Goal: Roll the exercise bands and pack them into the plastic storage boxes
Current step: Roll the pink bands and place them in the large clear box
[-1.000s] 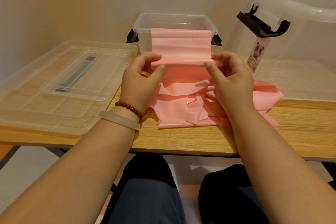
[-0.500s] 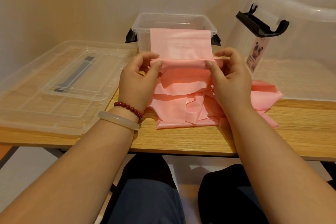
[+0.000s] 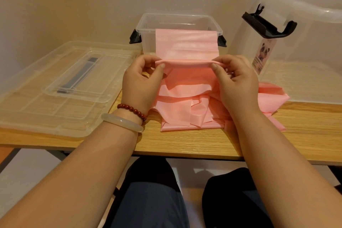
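At centre frame, the left hand (image 3: 142, 81) and right hand (image 3: 235, 83) pinch the band (image 3: 185, 46) at its first fold, thumbs against fingers. Rolling seems barely begun; the box (image 3: 177, 17) behind looks empty.

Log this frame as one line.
step: rolling | left hand: pinches pink band | right hand: pinches pink band | clear box: behind band, open
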